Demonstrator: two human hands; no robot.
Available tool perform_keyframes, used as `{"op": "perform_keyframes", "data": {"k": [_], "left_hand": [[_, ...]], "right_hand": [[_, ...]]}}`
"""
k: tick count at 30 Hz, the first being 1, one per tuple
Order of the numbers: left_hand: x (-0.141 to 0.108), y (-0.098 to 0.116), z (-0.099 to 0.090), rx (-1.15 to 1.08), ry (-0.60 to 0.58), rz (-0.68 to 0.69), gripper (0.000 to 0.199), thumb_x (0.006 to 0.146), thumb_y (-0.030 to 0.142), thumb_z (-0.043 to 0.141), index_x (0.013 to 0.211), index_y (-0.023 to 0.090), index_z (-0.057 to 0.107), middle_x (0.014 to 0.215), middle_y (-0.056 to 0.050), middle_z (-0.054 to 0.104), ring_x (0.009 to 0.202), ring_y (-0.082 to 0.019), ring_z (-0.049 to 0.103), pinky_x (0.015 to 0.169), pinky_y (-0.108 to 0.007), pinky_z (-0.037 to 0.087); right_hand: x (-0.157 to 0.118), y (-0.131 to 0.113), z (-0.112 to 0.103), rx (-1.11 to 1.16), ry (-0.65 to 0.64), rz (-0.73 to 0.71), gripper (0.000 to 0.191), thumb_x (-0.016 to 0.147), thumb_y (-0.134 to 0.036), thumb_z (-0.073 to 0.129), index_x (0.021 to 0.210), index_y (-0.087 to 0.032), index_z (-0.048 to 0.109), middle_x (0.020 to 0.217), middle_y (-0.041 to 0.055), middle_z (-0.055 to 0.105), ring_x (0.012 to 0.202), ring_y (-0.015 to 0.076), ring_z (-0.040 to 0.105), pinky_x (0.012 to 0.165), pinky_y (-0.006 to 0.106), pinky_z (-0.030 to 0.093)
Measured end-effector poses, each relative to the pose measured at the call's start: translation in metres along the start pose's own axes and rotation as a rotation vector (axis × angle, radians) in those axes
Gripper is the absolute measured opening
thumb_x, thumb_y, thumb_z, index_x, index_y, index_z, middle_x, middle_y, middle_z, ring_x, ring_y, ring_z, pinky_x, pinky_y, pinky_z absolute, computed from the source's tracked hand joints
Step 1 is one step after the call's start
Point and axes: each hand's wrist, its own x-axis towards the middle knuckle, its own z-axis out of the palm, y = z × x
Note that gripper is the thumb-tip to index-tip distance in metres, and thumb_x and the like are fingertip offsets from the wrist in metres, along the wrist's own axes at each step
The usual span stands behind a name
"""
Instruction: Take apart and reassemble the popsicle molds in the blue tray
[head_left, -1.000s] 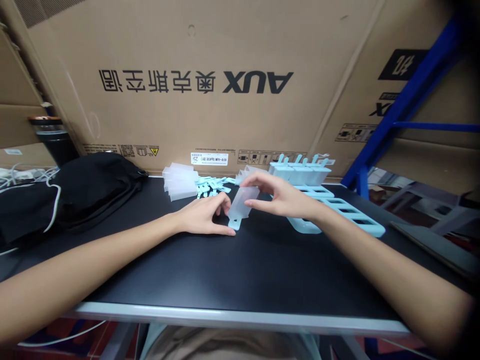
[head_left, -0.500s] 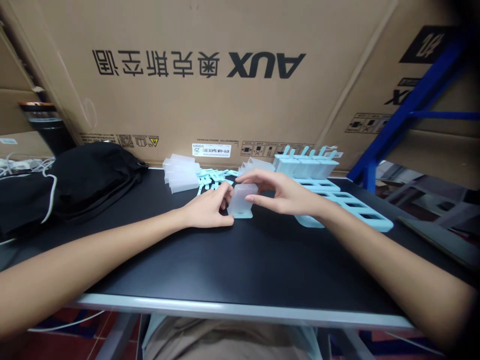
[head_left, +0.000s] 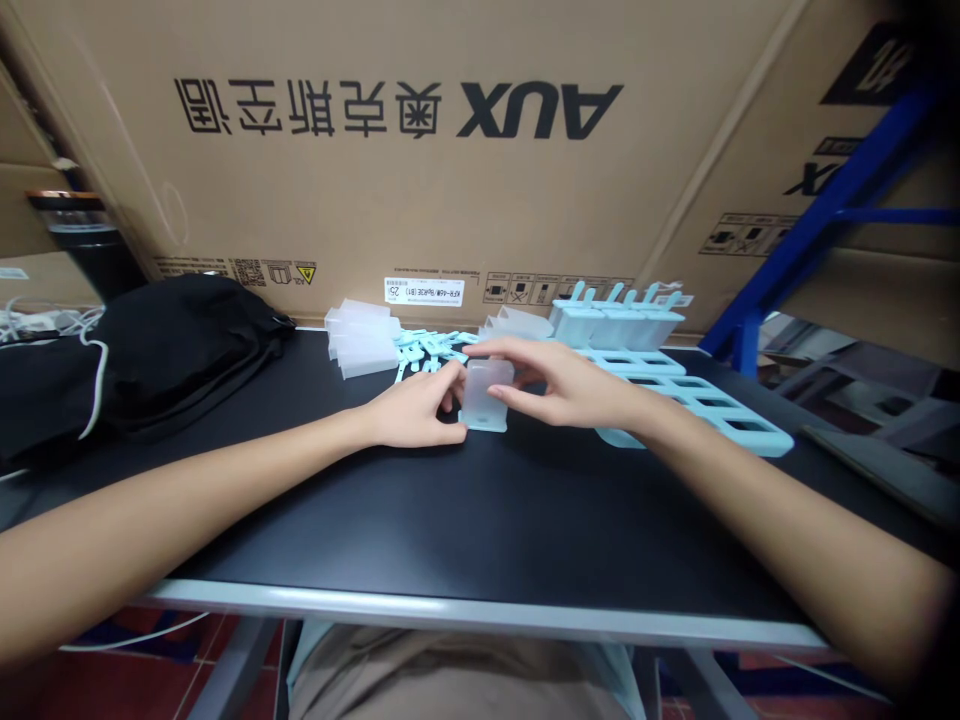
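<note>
A frosted translucent mould cup (head_left: 487, 388) stands upright on a pale blue base piece (head_left: 483, 424) at the middle of the black table. My left hand (head_left: 421, 408) has its thumb and curled fingers at the left edge of the base. My right hand (head_left: 546, 384) grips the cup from the right, thumb on its near face and fingers behind. Beyond my left hand lies a pile of light blue sticks (head_left: 429, 350), with stacked translucent cups (head_left: 361, 340) to its left. More cups (head_left: 517, 323) show behind my right hand.
Light blue frames (head_left: 712, 405) with slots lie at the right; behind them stand assembled moulds with sticks (head_left: 619, 320). A black bag (head_left: 191, 345) and a dark bottle (head_left: 90, 245) are at the left. A large carton (head_left: 420, 200) walls off the back.
The view has tilted slightly. The cup stands a little straighter on its base between my hands, which have hardly moved.
</note>
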Motion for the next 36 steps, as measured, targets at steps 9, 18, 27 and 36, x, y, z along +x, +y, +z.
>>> {"op": "perform_keyframes", "data": {"k": [9,18,27,36], "left_hand": [[0.0,-0.001,-0.001,-0.015,0.007,0.034,0.038,0.073,0.031,0.064,0.103,0.019,0.044,0.091,-0.002,0.061,0.076,-0.017,0.06,0.065,-0.028,0.046],[0.001,-0.004,0.0,0.015,0.015,0.053,0.03,0.074,0.035,0.065,0.092,0.019,0.047,0.085,-0.001,0.06,0.073,-0.017,0.059,0.064,-0.029,0.045],[0.002,-0.003,0.0,0.034,0.01,0.044,0.03,0.078,0.042,0.064,0.093,0.019,0.053,0.082,0.0,0.058,0.068,-0.015,0.056,0.059,-0.027,0.041],[0.003,-0.005,0.0,0.015,0.035,0.032,0.03,0.08,0.044,0.063,0.094,0.019,0.055,0.083,-0.002,0.059,0.069,-0.017,0.054,0.058,-0.028,0.04]], "right_hand": [[0.0,-0.011,0.008,-0.111,-0.18,0.077,0.076,0.077,-0.021,0.059,0.144,-0.016,0.025,0.125,0.0149,0.056,0.096,0.0217,0.062,0.077,0.03,0.05],[0.0,-0.041,0.007,-0.382,-0.368,0.339,0.096,0.075,-0.029,0.058,0.152,-0.014,0.002,0.11,0.0174,0.065,0.074,0.0241,0.065,0.061,0.029,0.044],[0.004,-0.065,0.015,-0.714,-0.412,0.435,0.092,0.08,-0.029,0.049,0.153,-0.006,-0.002,0.091,0.0172,0.07,0.079,0.0329,0.067,0.059,0.032,0.038],[0.0,-0.034,0.017,-0.522,-0.263,0.301,0.086,0.085,-0.031,0.051,0.152,-0.017,0.0,0.088,0.0094,0.071,0.08,0.0281,0.067,0.061,0.029,0.038]]}}
